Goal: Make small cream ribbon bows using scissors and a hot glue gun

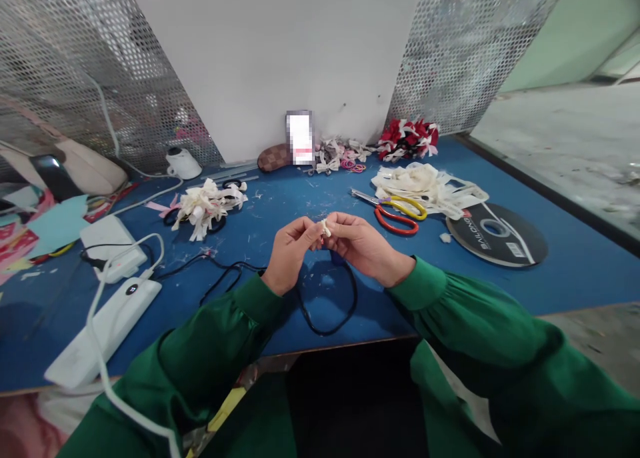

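Note:
My left hand and my right hand meet over the middle of the blue table. Between their pinched fingertips is a small cream fabric piece, bunched up and mostly covered by the fingers. A speck of red shows just under it. Below the hands, a black cord curves in a loop on the table; whether it joins the held piece cannot be seen. To the right lie scissors with one red and one yellow handle, beside a pile of cream fabric strips.
A pile of cream bows lies left; red and white bows sit back right. A phone leans at the back beside a checked pouch. A black reel lies right, a white power strip with cable left.

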Motion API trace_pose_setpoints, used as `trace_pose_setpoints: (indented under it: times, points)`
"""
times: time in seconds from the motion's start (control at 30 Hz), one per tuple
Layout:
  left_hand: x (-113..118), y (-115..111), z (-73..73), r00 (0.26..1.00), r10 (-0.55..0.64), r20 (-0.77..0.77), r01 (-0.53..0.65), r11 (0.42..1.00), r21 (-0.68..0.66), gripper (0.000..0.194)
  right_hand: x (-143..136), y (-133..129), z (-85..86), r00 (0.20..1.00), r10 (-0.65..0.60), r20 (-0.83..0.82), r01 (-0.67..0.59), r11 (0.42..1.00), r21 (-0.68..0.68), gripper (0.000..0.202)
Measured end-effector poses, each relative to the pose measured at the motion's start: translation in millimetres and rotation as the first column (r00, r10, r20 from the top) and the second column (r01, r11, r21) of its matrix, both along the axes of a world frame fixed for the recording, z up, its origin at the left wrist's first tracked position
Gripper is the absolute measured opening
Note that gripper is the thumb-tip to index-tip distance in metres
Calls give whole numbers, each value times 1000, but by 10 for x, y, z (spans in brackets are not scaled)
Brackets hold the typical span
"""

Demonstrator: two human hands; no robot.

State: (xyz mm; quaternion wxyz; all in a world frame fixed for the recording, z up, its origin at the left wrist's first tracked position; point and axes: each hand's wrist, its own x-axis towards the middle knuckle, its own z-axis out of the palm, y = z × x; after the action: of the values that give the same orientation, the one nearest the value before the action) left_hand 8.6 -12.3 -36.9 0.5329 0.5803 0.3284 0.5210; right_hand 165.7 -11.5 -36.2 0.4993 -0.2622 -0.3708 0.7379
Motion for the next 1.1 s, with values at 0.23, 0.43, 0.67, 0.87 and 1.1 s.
trace_pose_setpoints:
  times: [0.23,0.43,0.67,0.87,1.1]
  points:
    - [18,31,-40,994,105,30,-106,994,39,43,22,32,-14,999,-4,-43,1,997,-77,29]
    - [-5,9,27,974,172,-150,-126,954,273,26,-13,31,-66,999,11,-47,-17,991,-130,29]
    - [-29,4,89,957,236,-169,-216,968,128,15,17,8,12,973,-90,212,85,996,35,38]
    - [-42,62,131,983,156,-102,-165,983,-86,20,64,38,76,875,-318,365,227,936,271,39]
    - [-90,57,166,991,9,-133,-24,993,-113,22,144,91,134,796,-488,358,304,834,460,32]
